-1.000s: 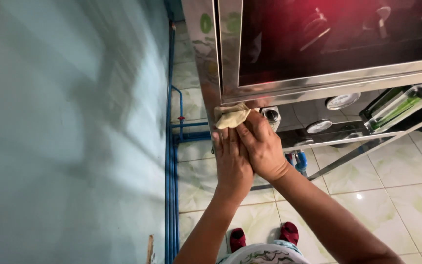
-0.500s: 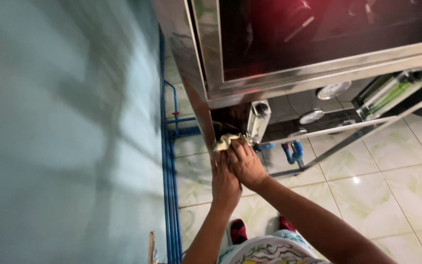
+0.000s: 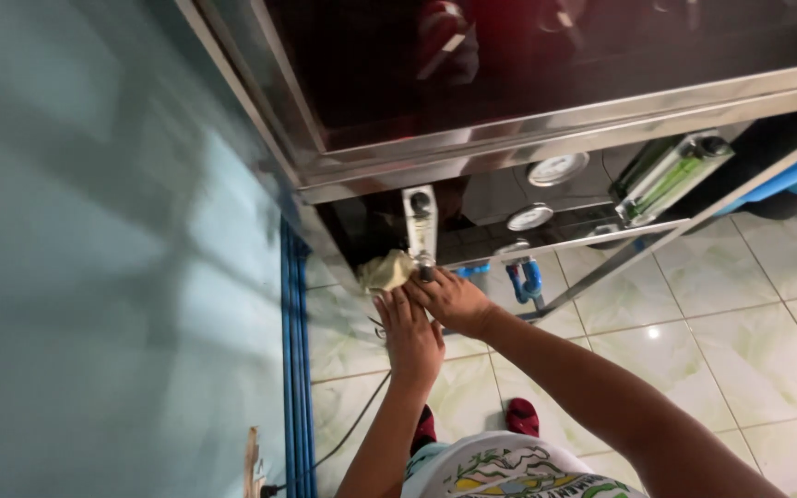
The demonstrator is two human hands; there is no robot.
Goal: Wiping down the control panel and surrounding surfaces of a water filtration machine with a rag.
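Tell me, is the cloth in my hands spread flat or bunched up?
Bunched up. The yellowish cloth sits as a crumpled wad at the fingertips of both hands, pressed against the steel cabinet.

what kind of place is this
Probably a water treatment or refilling station: a stainless steel cabinet carries round pressure gauges and clear flow meter tubes, with blue pipe fittings above a tiled floor.

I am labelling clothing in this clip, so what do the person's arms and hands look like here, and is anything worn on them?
Both forearms are bare as far as the view shows, with no sleeves reaching them. The left hand and right hand wear no gloves, and no rings, watch or bracelet can be seen. Lower down, a white shirt with a colourful print shows at the chest.
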